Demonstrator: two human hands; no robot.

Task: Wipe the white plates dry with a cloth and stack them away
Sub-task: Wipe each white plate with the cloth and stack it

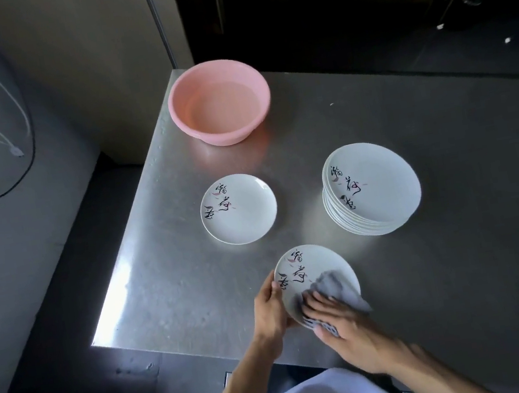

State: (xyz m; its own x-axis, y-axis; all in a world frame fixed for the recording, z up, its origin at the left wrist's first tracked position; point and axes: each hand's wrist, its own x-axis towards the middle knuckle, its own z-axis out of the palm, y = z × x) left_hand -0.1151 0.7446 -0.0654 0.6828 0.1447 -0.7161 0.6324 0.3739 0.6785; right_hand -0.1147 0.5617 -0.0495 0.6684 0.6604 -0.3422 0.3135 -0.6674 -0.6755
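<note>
While left hand (269, 312) fingers clamp plate (313, 264) rim, right hand (344, 322) fingers, straight, press cloth (334, 281).

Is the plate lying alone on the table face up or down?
Face up: the lone plate shows its painted inner side.

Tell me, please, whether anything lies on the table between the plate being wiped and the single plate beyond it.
Nothing visible does: only bare table separates the held plate from the single plate. The stack stands to the right and the pink basin farther back, both clear of that path.
</note>
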